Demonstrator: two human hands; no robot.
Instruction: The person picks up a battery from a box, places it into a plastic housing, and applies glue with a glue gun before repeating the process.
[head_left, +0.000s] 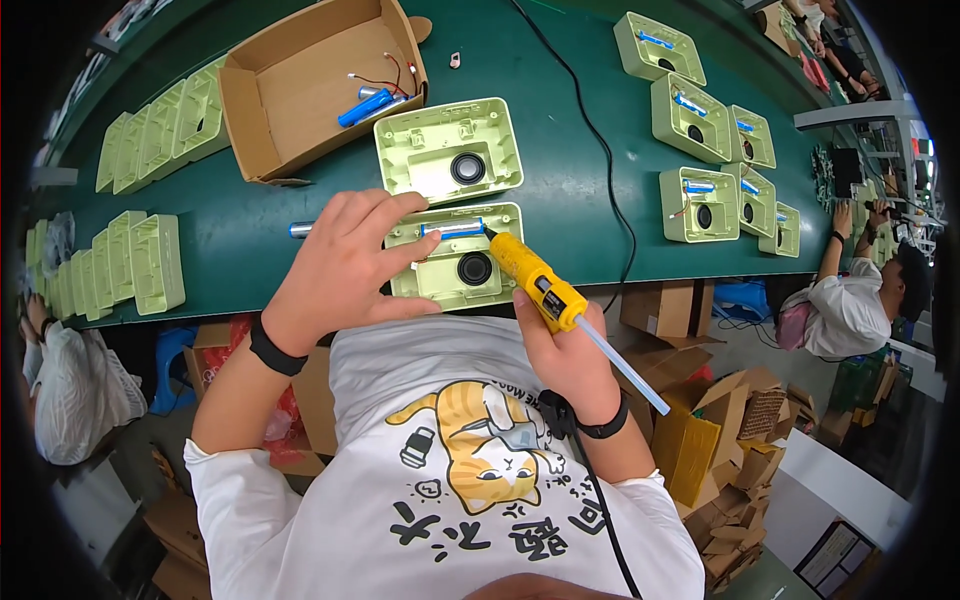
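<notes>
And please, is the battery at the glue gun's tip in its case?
In: the battery lies inside the case, beside the speaker.

One head-level fisheye view, downward onto the green table (565,200) from close above

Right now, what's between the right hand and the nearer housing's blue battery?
The head view shows the yellow glue gun, gripped by the right hand, its black nozzle by the blue battery.

Printed on shirt (400,490): large dark Chinese characters (540,541), upside down in view; smaller Latin lettering (580,488) beside cat print (490,455). On glue gun (525,270): dark label (550,299), too small to read. On dark panel (835,560), lower right: pale marks, illegible.
</notes>
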